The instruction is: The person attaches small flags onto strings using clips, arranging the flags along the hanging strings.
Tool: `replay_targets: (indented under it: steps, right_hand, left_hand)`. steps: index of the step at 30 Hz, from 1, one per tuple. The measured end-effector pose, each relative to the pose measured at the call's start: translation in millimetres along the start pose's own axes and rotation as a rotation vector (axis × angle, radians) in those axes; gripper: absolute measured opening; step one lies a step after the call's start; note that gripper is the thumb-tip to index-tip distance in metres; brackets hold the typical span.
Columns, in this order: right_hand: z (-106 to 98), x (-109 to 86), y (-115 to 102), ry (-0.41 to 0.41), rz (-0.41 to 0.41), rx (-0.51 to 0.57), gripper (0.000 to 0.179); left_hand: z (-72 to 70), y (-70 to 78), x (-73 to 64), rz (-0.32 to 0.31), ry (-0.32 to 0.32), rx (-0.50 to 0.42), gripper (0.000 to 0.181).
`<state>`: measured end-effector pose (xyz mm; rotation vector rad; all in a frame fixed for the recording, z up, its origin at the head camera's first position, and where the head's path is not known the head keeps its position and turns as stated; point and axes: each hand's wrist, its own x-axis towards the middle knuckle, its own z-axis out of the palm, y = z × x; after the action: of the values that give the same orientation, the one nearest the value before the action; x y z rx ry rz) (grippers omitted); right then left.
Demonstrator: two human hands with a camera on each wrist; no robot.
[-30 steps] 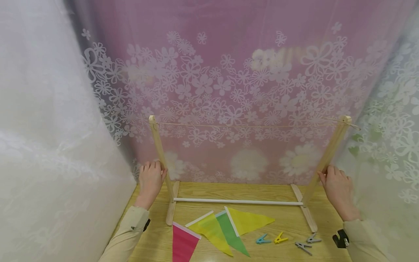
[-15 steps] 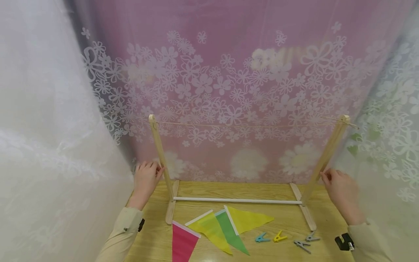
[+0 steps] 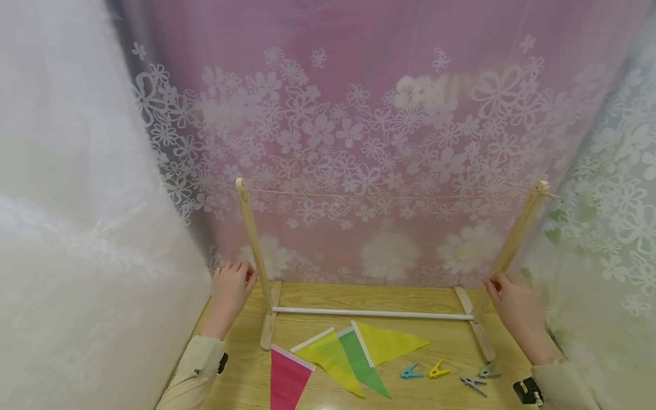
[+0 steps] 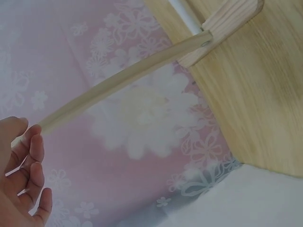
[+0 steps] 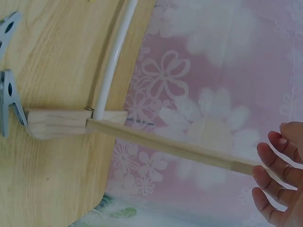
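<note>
The cream sleeves (image 3: 191, 373) bear black wrist devices (image 3: 525, 392)

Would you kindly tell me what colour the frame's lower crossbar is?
The crossbar is white, clearest in the head view.

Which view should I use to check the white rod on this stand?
The head view: it shows the white rod whole, between both wooden posts. The right wrist view shows one end and a length running out of frame; the left wrist view, only a short stretch at the top.

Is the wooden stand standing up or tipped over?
Standing up: both posts rise from feet resting on the table, and the string runs between their tops.
</note>
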<state>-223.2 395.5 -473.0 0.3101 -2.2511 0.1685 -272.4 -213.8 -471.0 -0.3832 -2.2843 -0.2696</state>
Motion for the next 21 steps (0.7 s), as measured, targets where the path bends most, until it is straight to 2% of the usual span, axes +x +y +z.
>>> replay_targets:
  steps: [3, 6, 11, 13, 16, 21]
  right_hand:
    - [3.9, -6.7, -9.1, -0.029, 0.007, 0.012, 0.033]
    - [7.8, -12.3, -19.9, -0.063, -0.01, 0.032, 0.015]
    - [16.2, -22.5, -37.4, -0.098, -0.023, 0.062, 0.015]
    - [21.7, -27.7, -43.1, -0.104, -0.023, 0.056, 0.022]
    - [30.4, -35.3, -51.2, -0.12, -0.026, 0.057, 0.031]
    - [43.8, -47.6, -64.3, -0.157, -0.04, 0.083, 0.019]
  left_hand:
    - [2.2, 2.0, -8.1, -0.001, -0.005, 0.002, 0.023]
    - [7.2, 4.5, -17.7, -0.01, -0.046, -0.001, 0.022]
    - [22.4, 9.9, -38.3, -0.033, -0.143, 0.0, 0.021]
    - [28.3, 12.1, -47.4, -0.031, -0.161, 0.002, 0.021]
    - [36.9, 15.8, -60.9, -0.021, -0.162, -0.003, 0.021]
    - [50.4, 22.8, -81.9, -0.004, -0.166, -0.013, 0.023]
